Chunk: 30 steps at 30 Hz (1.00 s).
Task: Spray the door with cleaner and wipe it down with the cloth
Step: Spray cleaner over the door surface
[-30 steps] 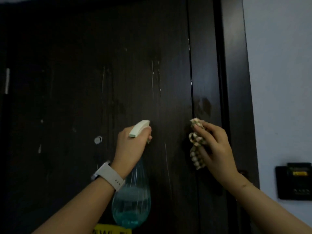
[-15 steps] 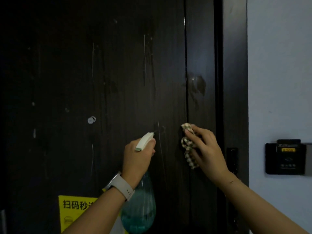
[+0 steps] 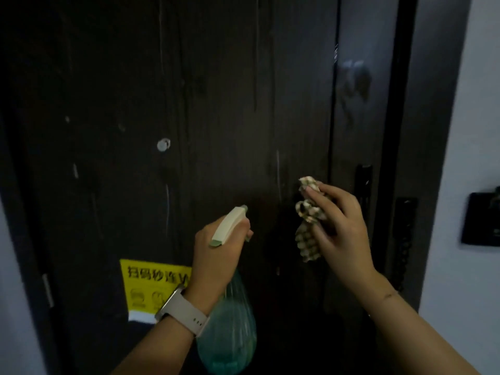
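We see one dark wooden door (image 3: pixel 216 104) filling most of the view, streaked with several thin wet runs, and one dark frame (image 3: pixel 400 131) along its right edge. One pale wall (image 3: pixel 465 158) stands to the right of the frame, carrying one black wall panel (image 3: pixel 481 220). One yellow sticker (image 3: pixel 151 285) with printed characters sits low on the door, to the left of our left forearm. One teal spray bottle (image 3: pixel 230 326), partly filled with liquid, hangs below our left hand (image 3: pixel 216 255); its pale trigger head (image 3: pixel 230 226) points up and to the right at the door. The fingers of that hand are wrapped around the bottle's neck, and one pale watch (image 3: pixel 181 312) sits on the wrist. Our right hand (image 3: pixel 338 231) is raised just right of the bottle, its fingers closed on one bunched checked cloth (image 3: pixel 308 217), which hangs close against the door near its right edge. One black handle plate (image 3: pixel 364 185) shows just beyond that hand. One small round peephole (image 3: pixel 163 144) sits at mid-door.
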### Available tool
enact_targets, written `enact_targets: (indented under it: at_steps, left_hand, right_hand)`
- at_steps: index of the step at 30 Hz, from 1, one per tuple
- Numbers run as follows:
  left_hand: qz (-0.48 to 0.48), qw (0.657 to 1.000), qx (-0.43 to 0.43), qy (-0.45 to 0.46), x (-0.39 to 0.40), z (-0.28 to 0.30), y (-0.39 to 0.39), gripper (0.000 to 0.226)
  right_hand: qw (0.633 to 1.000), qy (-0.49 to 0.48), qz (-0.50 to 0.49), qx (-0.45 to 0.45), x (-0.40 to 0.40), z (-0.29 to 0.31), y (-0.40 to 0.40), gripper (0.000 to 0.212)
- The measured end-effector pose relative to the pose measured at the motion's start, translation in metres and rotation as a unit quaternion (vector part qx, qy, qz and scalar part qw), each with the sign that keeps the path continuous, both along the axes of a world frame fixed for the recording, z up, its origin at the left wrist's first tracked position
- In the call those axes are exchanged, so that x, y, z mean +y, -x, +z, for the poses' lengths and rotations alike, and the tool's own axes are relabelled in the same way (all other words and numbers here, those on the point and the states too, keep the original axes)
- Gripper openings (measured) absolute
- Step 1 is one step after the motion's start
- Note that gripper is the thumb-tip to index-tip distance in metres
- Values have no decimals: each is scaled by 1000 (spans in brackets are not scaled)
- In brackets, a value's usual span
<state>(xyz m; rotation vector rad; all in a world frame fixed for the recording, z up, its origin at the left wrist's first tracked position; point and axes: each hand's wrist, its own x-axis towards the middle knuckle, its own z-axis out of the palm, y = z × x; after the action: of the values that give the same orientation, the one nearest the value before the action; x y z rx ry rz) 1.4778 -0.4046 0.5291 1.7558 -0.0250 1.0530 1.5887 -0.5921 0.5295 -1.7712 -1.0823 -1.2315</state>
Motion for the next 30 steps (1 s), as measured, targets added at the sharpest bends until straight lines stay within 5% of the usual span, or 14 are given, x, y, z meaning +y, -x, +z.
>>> enact_targets:
  at_steps: [3,13,20,30]
  left_hand:
    - [1,999,-7,49,22,-35,28,11]
    - [98,989,61,95,158,-178,97,61]
    - [57,949,209,228,277,-248,121,15]
    - [38,906,328,265,377,-348,119,16]
  right_hand:
    - [997,19,50,50,27,-47,12,54]
    - [958,129,149,207,184,-183,53,52]
    - [916,86,155,361,313,-263,86,53]
    - [901,-22,42,432,387,-304,119,61]
